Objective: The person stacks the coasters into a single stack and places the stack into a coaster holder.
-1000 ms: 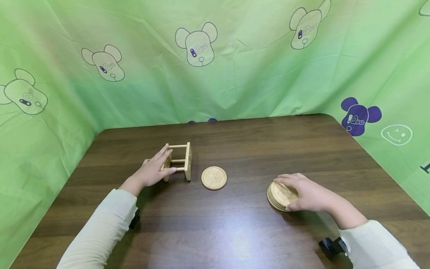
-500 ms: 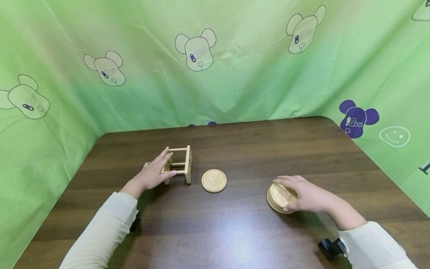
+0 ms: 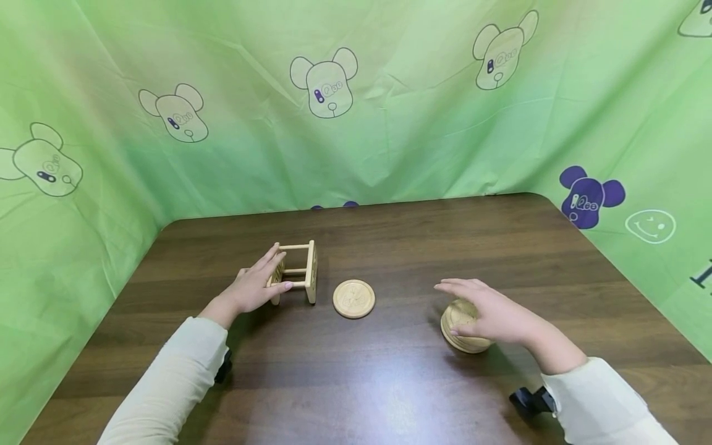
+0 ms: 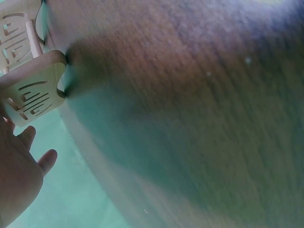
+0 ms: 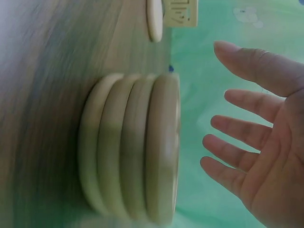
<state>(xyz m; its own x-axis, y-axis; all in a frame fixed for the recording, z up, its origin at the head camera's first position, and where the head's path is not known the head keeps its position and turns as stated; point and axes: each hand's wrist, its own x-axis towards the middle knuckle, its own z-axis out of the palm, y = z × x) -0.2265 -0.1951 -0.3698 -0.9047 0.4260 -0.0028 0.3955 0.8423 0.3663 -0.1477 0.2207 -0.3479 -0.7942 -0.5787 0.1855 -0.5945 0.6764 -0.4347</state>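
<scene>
A small wooden coaster rack (image 3: pixel 310 272) with slotted side panels and thin rods stands on the table. My left hand (image 3: pixel 253 287) holds it by its left side, fingers over the panel's top and thumb at the front rod. In the left wrist view, the near panel (image 4: pixel 35 92) shows beside two fingertips. One round wooden coaster (image 3: pixel 354 299) lies flat to the right of the rack. Farther right, several coasters sit in a stack (image 3: pixel 466 339). Just above that stack hovers my right hand (image 3: pixel 492 312), fingers spread; the right wrist view shows a gap between hand and coasters.
The dark wood table (image 3: pixel 400 247) extends around these things. Behind and at both sides hangs a green curtain (image 3: pixel 389 142) with cartoon prints, meeting the table's far edge. A black wrist device (image 3: pixel 531 402) hangs under the right sleeve.
My right hand has let go of the coaster stack, lifted slightly and shifted left, its fingers now apart. The left hand and the rack keep their place; the view tilted up a little.
</scene>
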